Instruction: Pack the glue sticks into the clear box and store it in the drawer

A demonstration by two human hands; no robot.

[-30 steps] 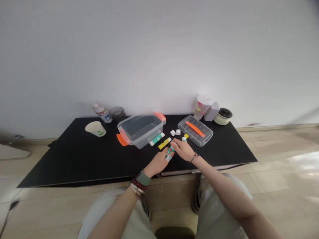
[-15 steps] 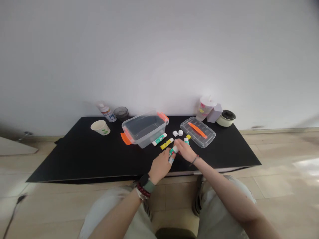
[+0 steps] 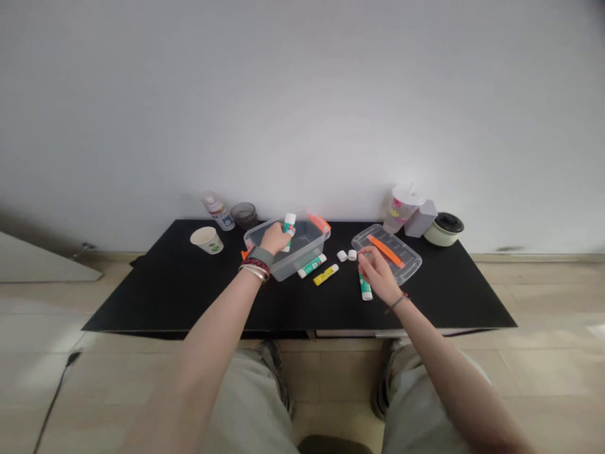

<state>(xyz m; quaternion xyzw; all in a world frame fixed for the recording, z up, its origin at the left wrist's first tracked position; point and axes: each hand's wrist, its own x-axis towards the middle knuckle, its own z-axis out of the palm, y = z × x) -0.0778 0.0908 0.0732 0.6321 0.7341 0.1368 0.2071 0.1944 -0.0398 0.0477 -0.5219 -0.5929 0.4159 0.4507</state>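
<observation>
In the head view my left hand (image 3: 275, 238) grips a green-and-white glue stick (image 3: 289, 222) over the clear plastic box (image 3: 295, 261), its white end pointing up. My right hand (image 3: 380, 277) is by the box's clear lid (image 3: 411, 267), fingers loosely bent and apart, with nothing visible in them. Partly beneath those fingers lies another green glue stick (image 3: 366, 290). Two white caps (image 3: 347, 255) sit just left of the fingertips. A third green glue stick (image 3: 312, 265) and a yellow stick (image 3: 326, 275) rest in front of the box.
Toward the left stand a paper cup (image 3: 207, 240), a spray bottle (image 3: 220, 213) and a dark glass (image 3: 244, 215). Back right hold a lidded tumbler (image 3: 399, 210), a pale box (image 3: 420, 219) and a cream pot with a black lid (image 3: 443, 229). A wall rises behind the black table (image 3: 155, 290).
My hands have parted. My left hand carried the glue stick up and left, over the box. My right hand moved right, above the glue stick near the lid. The view shifted slightly.
</observation>
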